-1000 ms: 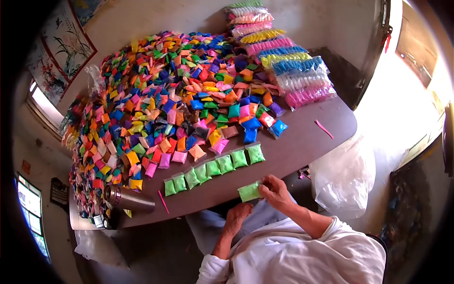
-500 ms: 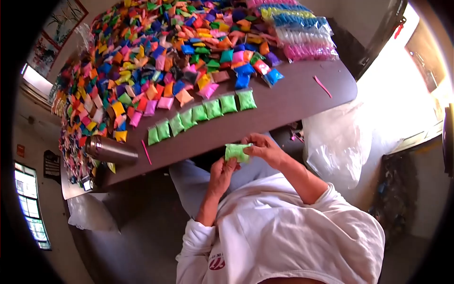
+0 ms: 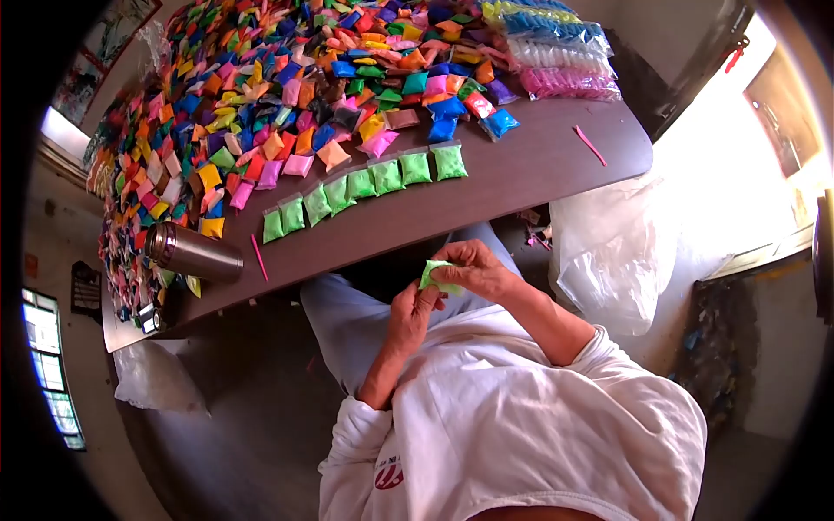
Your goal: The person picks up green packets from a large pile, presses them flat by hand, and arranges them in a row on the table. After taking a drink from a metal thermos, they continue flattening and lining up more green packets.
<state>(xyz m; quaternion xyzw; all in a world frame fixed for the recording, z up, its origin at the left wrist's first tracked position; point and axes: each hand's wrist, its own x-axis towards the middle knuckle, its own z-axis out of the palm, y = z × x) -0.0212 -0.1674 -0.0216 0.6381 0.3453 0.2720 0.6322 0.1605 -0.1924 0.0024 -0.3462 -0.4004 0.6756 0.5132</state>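
Note:
Above my lap, just off the table's front edge, I hold a small light-green packet (image 3: 432,273) between both hands. My left hand (image 3: 410,314) pinches its lower side. My right hand (image 3: 476,273) grips it from the right, with the fingers covering much of it. On the table beyond, a slightly curved row of similar green packets (image 3: 360,183) lies side by side. What fills the packets cannot be made out.
A large heap of many-coloured packets (image 3: 287,87) covers the back and left of the table (image 3: 521,165). Bundled clear-wrapped strips (image 3: 565,82) lie back right. A steel flask (image 3: 195,252) lies at left, near a pink strip (image 3: 260,258). A plastic bag (image 3: 608,252) hangs at right.
The green packet has turned and is now more covered by my right hand's fingers. Both hands stay close together at nearly the same place. The view has shifted slightly.

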